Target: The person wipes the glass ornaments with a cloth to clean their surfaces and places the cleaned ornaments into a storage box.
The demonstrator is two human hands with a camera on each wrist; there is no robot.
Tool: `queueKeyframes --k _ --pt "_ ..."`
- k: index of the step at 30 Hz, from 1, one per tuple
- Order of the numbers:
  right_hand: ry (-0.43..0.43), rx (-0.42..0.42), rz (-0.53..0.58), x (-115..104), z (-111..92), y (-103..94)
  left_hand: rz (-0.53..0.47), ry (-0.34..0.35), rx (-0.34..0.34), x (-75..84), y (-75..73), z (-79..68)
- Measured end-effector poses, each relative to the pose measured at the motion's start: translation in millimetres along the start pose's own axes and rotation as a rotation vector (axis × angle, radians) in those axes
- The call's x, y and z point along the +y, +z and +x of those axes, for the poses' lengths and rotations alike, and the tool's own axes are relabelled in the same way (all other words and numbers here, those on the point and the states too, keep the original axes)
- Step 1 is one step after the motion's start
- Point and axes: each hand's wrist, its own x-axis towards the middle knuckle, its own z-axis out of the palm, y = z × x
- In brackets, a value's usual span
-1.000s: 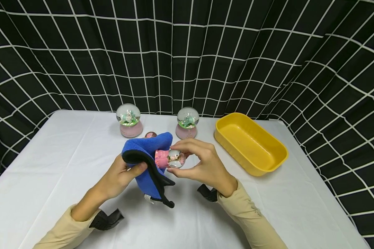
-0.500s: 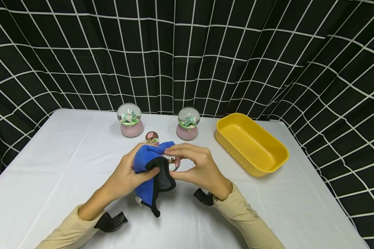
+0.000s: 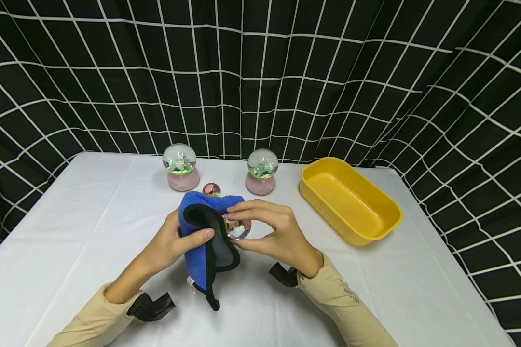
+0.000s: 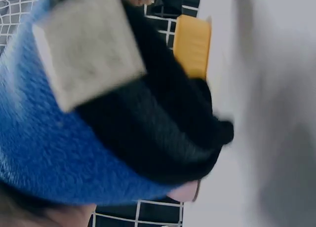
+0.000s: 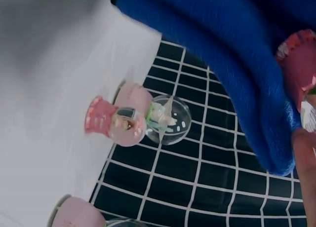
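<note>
In the head view my left hand (image 3: 167, 246) grips a blue cloth (image 3: 195, 267) with a black border and grey underside, thumb on top. A small snow globe (image 3: 239, 227) lies on its side, its base wrapped in the cloth. My right hand (image 3: 278, 229) pinches its clear ball between thumb and fingers. In the right wrist view the pink base (image 5: 300, 64) of this globe shows against the cloth (image 5: 232, 59). The cloth (image 4: 74, 153) fills much of the left wrist view, its pale label hanging close to the camera.
Two larger snow globes with pink bases, the left one (image 3: 181, 168) and the right one (image 3: 262, 172), stand at the back of the white table. Another small globe (image 3: 211, 189) stands just behind the cloth. A yellow tub (image 3: 351, 231) sits at the right. A black grid curtain (image 3: 243, 86) hangs behind.
My left hand has brought the cloth over the small globe's base, which was in plain view a second ago. Since half a second ago, the left hand has shifted slightly left; the right is nearly still.
</note>
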Motion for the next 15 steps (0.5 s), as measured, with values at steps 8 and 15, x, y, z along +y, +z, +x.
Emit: queueKeyframes --k 8,15 --pt "-0.004 -0.021 0.026 0.1 -0.3 1.0 0.072 0.021 0.001 0.7 3.2 1.1" --pt "-0.031 -0.075 0.048 -0.6 -0.2 1.0 0.080 0.006 0.123 0.1 2.3 -0.4"
